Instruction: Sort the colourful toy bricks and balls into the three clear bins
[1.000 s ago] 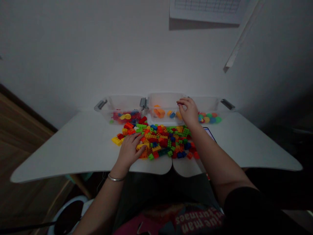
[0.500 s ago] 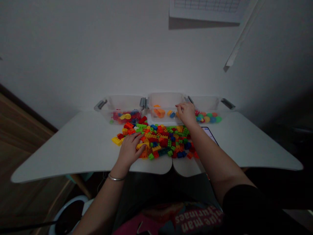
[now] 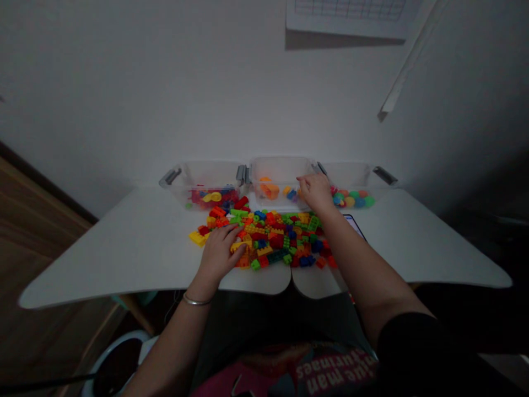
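A heap of coloured toy building bricks [image 3: 276, 241] lies across the middle of the white table. My left hand [image 3: 221, 249] rests on the left side of this heap, fingers spread and slightly bent, with a yellow brick [image 3: 241, 246] by the thumb. Above the right part of the middle clear plastic box [image 3: 281, 168] is my right hand [image 3: 316, 193]. Its index finger points left and the fingers look loosely apart; I make out nothing held, though the underside is hidden. Inside that box are an orange piece [image 3: 270, 190] and small yellow and blue pieces [image 3: 291, 194].
A left clear box [image 3: 209, 171] holds red, yellow and blue pieces. The right clear box [image 3: 351, 173] contains coloured balls [image 3: 356, 199]. A phone [image 3: 354, 226] lies beside my right forearm. Two rounded table edges meet at a gap [image 3: 291, 278] in front.
Both hands stay almost in place. The small blue and yellow pieces below my right hand look slightly shifted, and the right forearm has moved a little.
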{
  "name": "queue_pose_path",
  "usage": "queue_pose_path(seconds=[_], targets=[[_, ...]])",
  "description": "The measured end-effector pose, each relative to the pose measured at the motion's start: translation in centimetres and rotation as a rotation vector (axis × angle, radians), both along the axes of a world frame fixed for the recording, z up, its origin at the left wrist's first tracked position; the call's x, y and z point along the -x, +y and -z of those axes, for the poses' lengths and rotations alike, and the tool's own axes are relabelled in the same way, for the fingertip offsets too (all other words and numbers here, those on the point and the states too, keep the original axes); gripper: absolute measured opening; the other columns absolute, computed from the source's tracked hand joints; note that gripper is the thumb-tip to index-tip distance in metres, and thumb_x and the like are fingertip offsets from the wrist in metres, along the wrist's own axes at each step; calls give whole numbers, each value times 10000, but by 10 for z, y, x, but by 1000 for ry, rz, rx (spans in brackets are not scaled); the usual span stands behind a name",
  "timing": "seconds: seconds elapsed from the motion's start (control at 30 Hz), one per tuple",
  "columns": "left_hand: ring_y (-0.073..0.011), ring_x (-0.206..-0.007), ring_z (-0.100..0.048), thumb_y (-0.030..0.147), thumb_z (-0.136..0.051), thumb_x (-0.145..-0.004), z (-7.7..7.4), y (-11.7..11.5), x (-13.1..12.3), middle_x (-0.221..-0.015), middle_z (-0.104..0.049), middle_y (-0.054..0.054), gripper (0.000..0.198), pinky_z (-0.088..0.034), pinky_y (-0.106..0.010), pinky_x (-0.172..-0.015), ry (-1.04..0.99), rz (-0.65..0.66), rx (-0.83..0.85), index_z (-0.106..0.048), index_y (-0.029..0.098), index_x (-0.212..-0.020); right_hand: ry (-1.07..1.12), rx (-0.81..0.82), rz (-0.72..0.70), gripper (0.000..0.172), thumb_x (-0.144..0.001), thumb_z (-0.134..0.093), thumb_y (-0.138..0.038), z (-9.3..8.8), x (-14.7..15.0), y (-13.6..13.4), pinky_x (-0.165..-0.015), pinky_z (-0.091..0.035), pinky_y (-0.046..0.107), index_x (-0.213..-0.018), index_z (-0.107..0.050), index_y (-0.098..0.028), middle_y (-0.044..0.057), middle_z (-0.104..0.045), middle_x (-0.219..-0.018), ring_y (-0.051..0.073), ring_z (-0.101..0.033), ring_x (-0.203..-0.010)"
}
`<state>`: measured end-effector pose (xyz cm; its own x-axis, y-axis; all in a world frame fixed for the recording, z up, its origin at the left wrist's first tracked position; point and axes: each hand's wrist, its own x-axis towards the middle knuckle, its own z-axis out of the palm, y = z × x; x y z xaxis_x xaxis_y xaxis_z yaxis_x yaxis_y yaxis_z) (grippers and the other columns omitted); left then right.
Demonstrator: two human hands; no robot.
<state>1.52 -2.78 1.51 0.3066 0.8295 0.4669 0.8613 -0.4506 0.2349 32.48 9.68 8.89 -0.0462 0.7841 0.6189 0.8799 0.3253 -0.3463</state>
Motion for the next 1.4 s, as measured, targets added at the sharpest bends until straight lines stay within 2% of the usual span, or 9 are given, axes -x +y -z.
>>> queue_pose_path(seconds=[0.17,0.27,0.37,0.5,0.67,0.8,0.97,1.13,1.4], targets=[[-317,-1165,-575,472,-474,-947,-1,0,0,-1301,-647,-147,480,-460,-506,-1010,-1,5,-10,-635,181,-1294,88,-78,-80,296,-942,-485,-267,-9,-6,-10,-1073,-430,453,-1070,-746,-211,104,-753,-1134,270,-650,-1112],[-316,-1171,-576,474,-478,-947,0,0,-1,-1303,-646,-143,480,-456,-503,-1021,3,-1,-12,-635,182,-1294,166,-165,-89,282,-921,-511,-275,-15,-6,-28,-1044,-453,450,-1089,-733,-229,94,-747,-1131,269,-645,-1102],[-316,-1169,-576,478,-466,-953,-1,1,-2,-1298,-649,-146,487,-451,-505,-1028,5,-7,-19,-636,170,-1290,215,-170,-141,279,-915,-516,-285,-17,-3,-52,-971,-499,429,-1088,-726,-222,90,-751,-1067,257,-667,-1017],[-309,-1169,-573,477,-455,-959,0,2,-4,-1292,-649,-144,480,-452,-495,-1023,1,0,-21,-636,176,-1286,118,-49,-163,259,-897,-561,-289,-5,2,-82,-943,-513,425,-1075,-736,-220,90,-755,-1062,260,-680,-990],[-306,-1165,-571,475,-465,-956,1,3,-4,-1293,-648,-133,467,-452,-487,-1015,5,-8,-17,-636,189,-1283,-197,208,-22,211,-897,-592,-243,18,4,-102,-902,-499,465,-1000,-774,-214,120,-765,-1018,307,-676,-983],[-308,-1162,-576,475,-475,-954,2,4,-3,-1293,-647,-142,472,-457,-486,-1010,3,-2,-24,-638,176,-1280,-389,358,84,202,-909,-598,-243,22,6,-105,-878,-484,426,-951,-793,-214,121,-766,-999,297,-663,-987],[-320,-1164,-577,489,-470,-958,3,4,-2,-1302,-647,-143,485,-464,-506,-1002,0,10,-31,-633,175,-1289,-493,481,179,264,-947,-545,-254,16,14,-103,-884,-463,386,-986,-786,-155,138,-747,-1039,286,-643,-1034],[-325,-1145,-584,485,-474,-955,4,5,-2,-1298,-652,-145,479,-473,-519,-989,1,0,-34,-636,185,-1292,-502,479,219,282,-954,-512,-204,17,22,-102,-848,-454,364,-1011,-777,-128,166,-711,-1079,297,-600,-1093],[-333,-1151,-581,488,-465,-961,4,5,-3,-1303,-650,-162,503,-468,-535,-1003,-1,8,-38,-642,143,-1281,-502,447,212,303,-940,-483,-167,29,23,-93,-805,-461,371,-979,-777,-102,188,-692,-1057,302,-605,-1058]])
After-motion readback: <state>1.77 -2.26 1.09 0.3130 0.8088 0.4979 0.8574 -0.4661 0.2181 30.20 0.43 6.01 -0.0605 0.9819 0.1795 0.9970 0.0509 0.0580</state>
